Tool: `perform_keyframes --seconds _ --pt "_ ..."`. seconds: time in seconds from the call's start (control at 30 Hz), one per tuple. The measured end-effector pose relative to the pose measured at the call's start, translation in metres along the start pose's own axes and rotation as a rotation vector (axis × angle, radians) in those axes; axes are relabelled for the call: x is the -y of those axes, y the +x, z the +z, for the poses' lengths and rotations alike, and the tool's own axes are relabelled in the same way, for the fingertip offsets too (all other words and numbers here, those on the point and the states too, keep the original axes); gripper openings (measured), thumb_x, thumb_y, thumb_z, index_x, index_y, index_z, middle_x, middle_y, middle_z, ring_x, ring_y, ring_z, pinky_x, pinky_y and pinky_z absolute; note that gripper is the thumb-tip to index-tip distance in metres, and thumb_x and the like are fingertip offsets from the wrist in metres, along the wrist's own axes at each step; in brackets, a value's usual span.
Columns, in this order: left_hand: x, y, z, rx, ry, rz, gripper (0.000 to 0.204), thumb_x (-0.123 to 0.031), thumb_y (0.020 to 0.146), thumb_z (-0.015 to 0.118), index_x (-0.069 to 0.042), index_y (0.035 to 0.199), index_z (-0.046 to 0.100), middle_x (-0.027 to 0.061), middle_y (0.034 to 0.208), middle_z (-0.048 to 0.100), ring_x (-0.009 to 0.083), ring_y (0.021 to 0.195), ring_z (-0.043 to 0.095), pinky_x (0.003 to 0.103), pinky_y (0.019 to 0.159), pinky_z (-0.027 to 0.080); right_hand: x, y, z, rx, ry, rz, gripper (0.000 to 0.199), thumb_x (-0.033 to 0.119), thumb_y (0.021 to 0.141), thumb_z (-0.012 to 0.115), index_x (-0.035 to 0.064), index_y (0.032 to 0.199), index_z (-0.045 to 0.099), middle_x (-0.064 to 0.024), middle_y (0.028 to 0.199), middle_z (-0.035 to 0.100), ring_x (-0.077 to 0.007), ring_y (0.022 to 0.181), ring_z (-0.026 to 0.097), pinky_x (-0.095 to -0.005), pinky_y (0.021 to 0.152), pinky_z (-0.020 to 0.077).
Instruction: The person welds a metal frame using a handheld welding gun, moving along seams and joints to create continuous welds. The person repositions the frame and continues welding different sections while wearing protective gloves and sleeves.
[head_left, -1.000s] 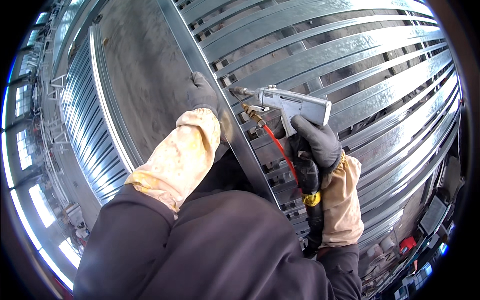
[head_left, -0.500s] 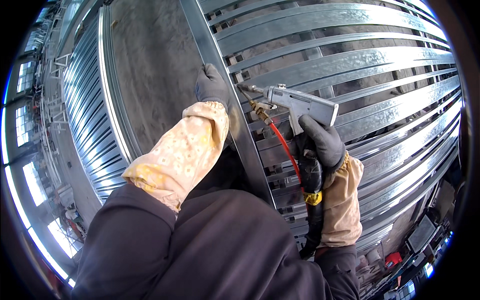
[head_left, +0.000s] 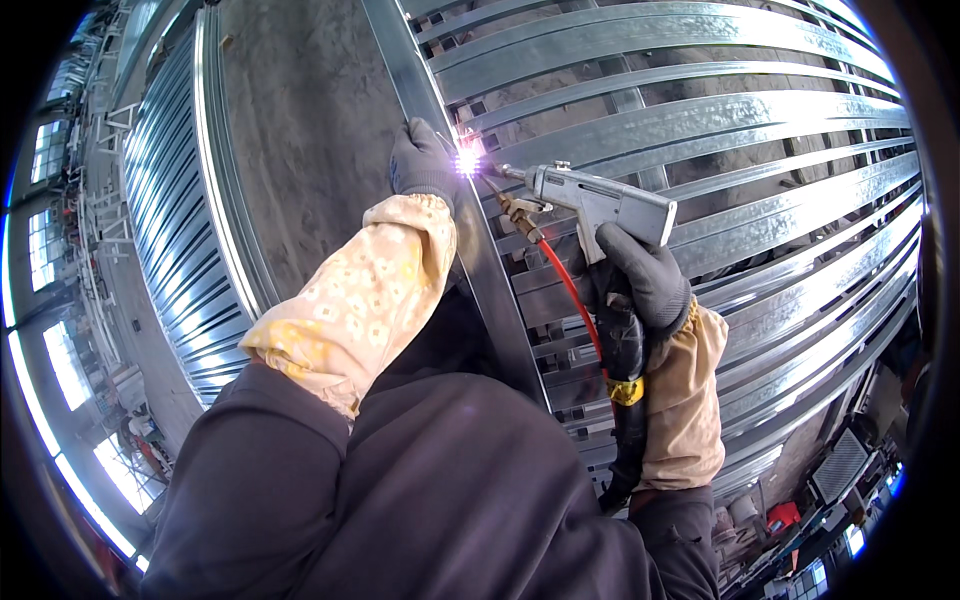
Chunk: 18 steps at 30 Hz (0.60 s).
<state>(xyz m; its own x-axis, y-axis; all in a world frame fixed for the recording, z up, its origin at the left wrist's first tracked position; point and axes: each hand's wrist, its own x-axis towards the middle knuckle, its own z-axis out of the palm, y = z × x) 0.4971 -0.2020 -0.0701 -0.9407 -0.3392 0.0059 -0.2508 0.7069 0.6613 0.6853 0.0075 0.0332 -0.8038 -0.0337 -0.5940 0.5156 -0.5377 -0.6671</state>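
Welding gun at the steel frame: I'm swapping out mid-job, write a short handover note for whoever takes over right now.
Left hand, gloved, is pressed on the long steel bar right beside the arc.
Right hand, gloved, grips the welding gun; its nozzle is at the bar's edge, with a bright spark lit.
Red hose and black cable hang from the gun.
Done: arc struck at this joint with the galvanised rails.
Left: how much of the seam remains cannot be told.

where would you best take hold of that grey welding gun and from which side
By its handle, the way the right hand grips it now. The welding gun is pistol-shaped: the handle drops from the rear of the grey body, and the black hose runs toward the person. Come from the rear, on the hose side, since the nozzle is sparking at the steel frame rail beside the left hand.
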Motion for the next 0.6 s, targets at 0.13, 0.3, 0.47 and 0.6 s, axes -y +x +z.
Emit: perform_keyframes --seconds 0.13,0.3,0.47,0.6 --pt "0.009 0.005 0.007 -0.026 0.000 0.033 0.053 -0.042 0.102 0.042 0.004 0.112 0.067 0.0319 0.108 0.066 0.0491 0.104 0.061 0.049 0.091 0.049 0.002 -0.003 0.002 0.004 -0.001 0.000 0.038 0.030 0.097 0.062 -0.0057 0.109 0.061 -0.0131 0.083 0.069 -0.0169 0.060 0.066 -0.0269 0.054 0.0539" --pt "0.001 0.000 0.003 -0.014 -0.025 0.031 0.053 -0.042 0.102 0.042 0.004 0.112 0.067 0.0315 0.106 0.066 0.0488 0.104 0.061 0.049 0.090 0.049 -0.003 -0.005 0.000 -0.020 0.007 0.008 0.038 0.030 0.097 0.062 -0.0058 0.110 0.061 -0.0135 0.084 0.070 -0.0171 0.060 0.067 -0.0265 0.054 0.0543" --pt "0.012 0.006 0.008 -0.028 -0.011 0.061 0.054 -0.045 0.101 0.039 0.001 0.111 0.066 0.0286 0.104 0.068 0.0485 0.103 0.062 0.050 0.086 0.051 0.000 -0.007 0.001 -0.011 -0.021 0.014 0.038 0.030 0.097 0.062 -0.0056 0.110 0.061 -0.0137 0.083 0.070 -0.0171 0.060 0.067 -0.0265 0.054 0.0539" --pt "0.011 0.005 0.008 -0.022 -0.020 0.066 0.054 -0.045 0.101 0.040 0.001 0.111 0.066 0.0286 0.104 0.068 0.0485 0.103 0.062 0.050 0.086 0.050 0.000 -0.010 0.000 -0.023 -0.054 0.011 0.037 0.030 0.097 0.062 -0.0052 0.109 0.061 -0.0130 0.082 0.069 -0.0172 0.060 0.066 -0.0268 0.053 0.0529"
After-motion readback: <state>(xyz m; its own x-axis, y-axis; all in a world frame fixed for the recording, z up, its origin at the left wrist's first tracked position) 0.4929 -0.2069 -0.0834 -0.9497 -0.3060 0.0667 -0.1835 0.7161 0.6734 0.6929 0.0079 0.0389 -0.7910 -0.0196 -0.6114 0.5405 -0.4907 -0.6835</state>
